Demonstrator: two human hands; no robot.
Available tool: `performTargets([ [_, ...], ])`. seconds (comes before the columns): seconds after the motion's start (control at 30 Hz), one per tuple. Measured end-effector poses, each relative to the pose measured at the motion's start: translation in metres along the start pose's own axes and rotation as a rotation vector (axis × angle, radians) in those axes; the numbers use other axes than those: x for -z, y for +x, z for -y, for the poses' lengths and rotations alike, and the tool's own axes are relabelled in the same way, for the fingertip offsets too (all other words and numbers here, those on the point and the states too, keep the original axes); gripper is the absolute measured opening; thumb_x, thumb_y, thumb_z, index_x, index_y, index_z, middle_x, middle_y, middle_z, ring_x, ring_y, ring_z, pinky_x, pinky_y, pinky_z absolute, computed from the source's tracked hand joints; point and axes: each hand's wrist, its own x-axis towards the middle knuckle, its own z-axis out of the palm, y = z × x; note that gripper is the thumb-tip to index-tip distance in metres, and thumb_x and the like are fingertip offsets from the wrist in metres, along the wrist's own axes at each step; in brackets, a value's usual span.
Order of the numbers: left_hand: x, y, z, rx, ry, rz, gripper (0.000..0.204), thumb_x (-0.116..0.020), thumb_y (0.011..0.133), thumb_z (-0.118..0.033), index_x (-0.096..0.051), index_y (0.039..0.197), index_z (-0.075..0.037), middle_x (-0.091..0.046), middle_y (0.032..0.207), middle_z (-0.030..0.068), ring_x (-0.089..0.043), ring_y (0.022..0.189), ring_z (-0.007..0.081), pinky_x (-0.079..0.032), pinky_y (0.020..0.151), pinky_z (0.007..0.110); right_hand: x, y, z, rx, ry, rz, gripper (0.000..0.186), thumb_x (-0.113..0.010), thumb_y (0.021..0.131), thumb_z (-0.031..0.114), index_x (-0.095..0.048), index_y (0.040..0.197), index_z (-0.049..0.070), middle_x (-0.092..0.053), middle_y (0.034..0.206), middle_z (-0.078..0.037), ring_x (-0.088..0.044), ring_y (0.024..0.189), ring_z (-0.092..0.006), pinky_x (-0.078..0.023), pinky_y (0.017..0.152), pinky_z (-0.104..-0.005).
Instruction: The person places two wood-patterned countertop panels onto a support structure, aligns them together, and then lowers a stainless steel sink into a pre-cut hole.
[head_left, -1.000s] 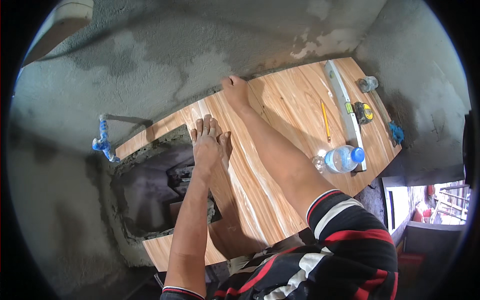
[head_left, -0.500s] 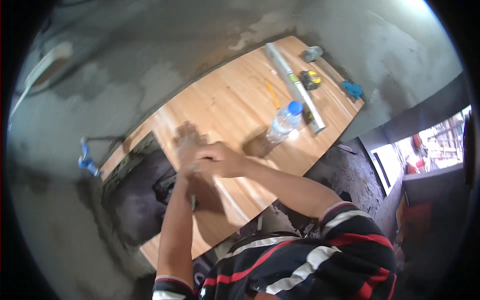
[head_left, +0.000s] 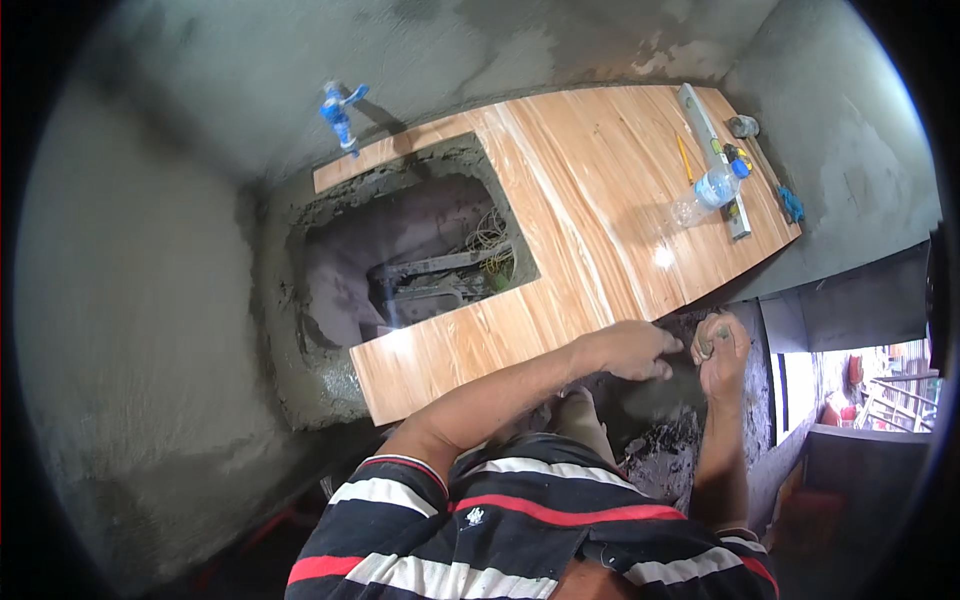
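My left hand hangs just past the front edge of the wood-patterned countertop, fingers loosely bent and apart, with nothing seen in it. To its right my right hand is raised with its fingers curled in around a small greyish patch that I cannot make out. The two hands are close but not touching. A clear plastic bottle with a blue cap leans across a metal spirit level. A yellow pencil-like stick lies left of the level, and a yellow-black tape measure shows partly behind the bottle.
A rough rectangular cut-out opens in the counter's left part, with cords and pale bars below. A blue tap juts from the cement wall. A grey lump and blue cloth lie along the counter's right edge.
My hands have parted from their clasp above the counter and moved right, past its front edge. The view has shifted left, baring the whole cut-out. The bottle looks tilted further over.
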Motion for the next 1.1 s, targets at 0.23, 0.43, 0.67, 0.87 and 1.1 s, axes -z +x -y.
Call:
performTargets([
  [0.23,0.015,-0.085,-0.067,-0.132,-0.255,0.139,0.067,-0.063,0.094,-0.04,-0.052,0.141,0.007,-0.057,0.139,0.0291,-0.057,0.126,0.0431,-0.045,0.107,0.044,-0.003,-0.062,-0.008,-0.038,-0.097,-0.063,0.031,-0.064,0.102,0.029,-0.055,0.086,0.003,-0.048,0.074,-0.002,-0.042,0.059,-0.0076,-0.037,0.052,-0.0218],
  [0.43,0.05,-0.151,-0.043,0.285,-0.267,-0.303,0.063,-0.063,0.098,-0.046,-0.057,0.139,0.002,-0.066,0.133,0.0183,-0.061,0.126,0.0286,-0.045,0.109,0.037,0.024,-0.091,-0.023,-0.162,-0.246,-0.091,0.021,-0.062,0.101,0.016,-0.057,0.084,0.004,-0.054,0.075,-0.001,-0.046,0.06,-0.0047,-0.038,0.051,-0.0214],
  [0.67,0.087,-0.18,0.032,0.531,-0.546,-0.901,0.032,-0.069,0.096,-0.026,-0.069,0.118,-0.003,-0.072,0.104,0.009,-0.066,0.092,0.0166,-0.055,0.085,0.035,0.063,-0.123,-0.033,-0.298,-0.259,-0.2,0.019,-0.061,0.1,0.013,-0.059,0.084,0.005,-0.054,0.07,0.001,-0.046,0.056,-0.0041,-0.038,0.049,-0.0214],
  [0.87,0.149,-0.159,0.124,0.609,-0.925,-1.141,0.011,-0.062,0.099,-0.019,-0.064,0.096,-0.008,-0.067,0.088,0.005,-0.068,0.082,0.0203,-0.054,0.071,0.035,0.067,-0.132,-0.04,-0.441,-0.291,-0.313,0.023,-0.062,0.101,0.017,-0.057,0.081,0.006,-0.052,0.066,0.002,-0.045,0.053,-0.0043,-0.037,0.047,-0.0224],
  [1.1,0.209,-0.128,0.257,0.592,-1.282,-1.314,0.01,-0.062,0.099,-0.016,-0.064,0.093,-0.008,-0.065,0.081,0.0073,-0.065,0.07,0.0243,-0.055,0.064,0.04,0.015,-0.109,-0.049,-0.596,-0.383,-0.25,0.022,-0.063,0.1,0.016,-0.058,0.081,0.006,-0.054,0.064,0.002,-0.046,0.052,-0.0051,-0.039,0.048,-0.0229],
])
